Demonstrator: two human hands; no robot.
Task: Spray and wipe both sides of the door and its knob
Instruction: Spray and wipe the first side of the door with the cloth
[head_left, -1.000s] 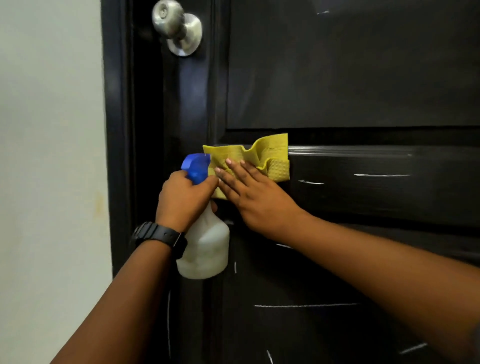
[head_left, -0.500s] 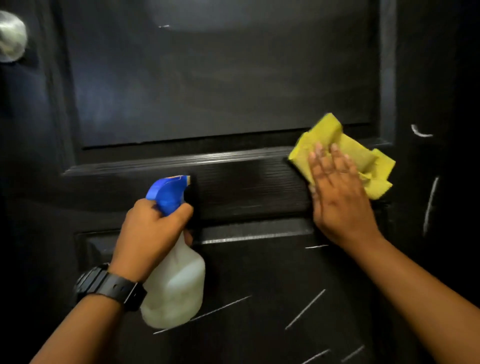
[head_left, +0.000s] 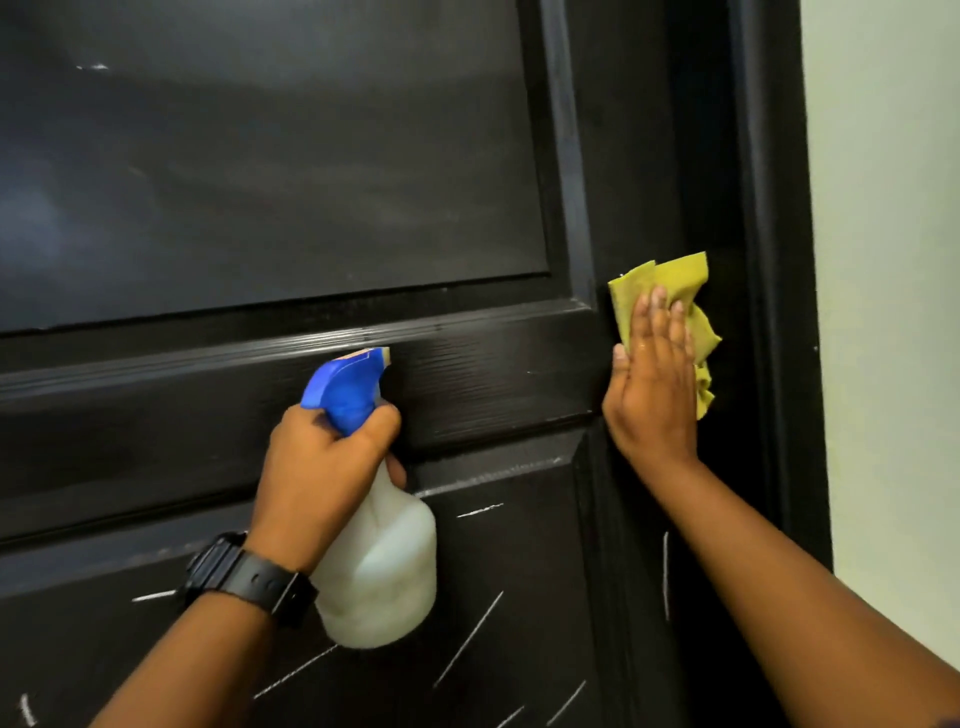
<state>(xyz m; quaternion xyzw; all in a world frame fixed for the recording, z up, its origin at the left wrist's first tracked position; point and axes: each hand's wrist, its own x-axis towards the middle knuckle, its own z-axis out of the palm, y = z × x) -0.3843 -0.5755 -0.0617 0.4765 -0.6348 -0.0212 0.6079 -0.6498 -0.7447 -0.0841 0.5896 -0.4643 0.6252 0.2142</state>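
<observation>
A yellow cloth (head_left: 675, 280) pressed to a black panelled door (head_left: 285, 171), spray bottle (head_left: 384, 561) held alongside.
The door fills the view, glossy, its middle rail (head_left: 182, 410) ridged with wood grain, thin white scratch marks (head_left: 469, 639) on the lower panel (head_left: 524, 561). The right hand (head_left: 652, 395), fingers straight and flat, presses the crumpled cloth on the right stile (head_left: 639, 182), just beside the black door frame (head_left: 779, 260) and pale wall (head_left: 893, 260). The left hand (head_left: 317, 467), black wristwatch (head_left: 249, 577) below it, curls round the bottle's neck under the blue trigger head (head_left: 345, 384) (translucent white body, covering part of the lower panel).
</observation>
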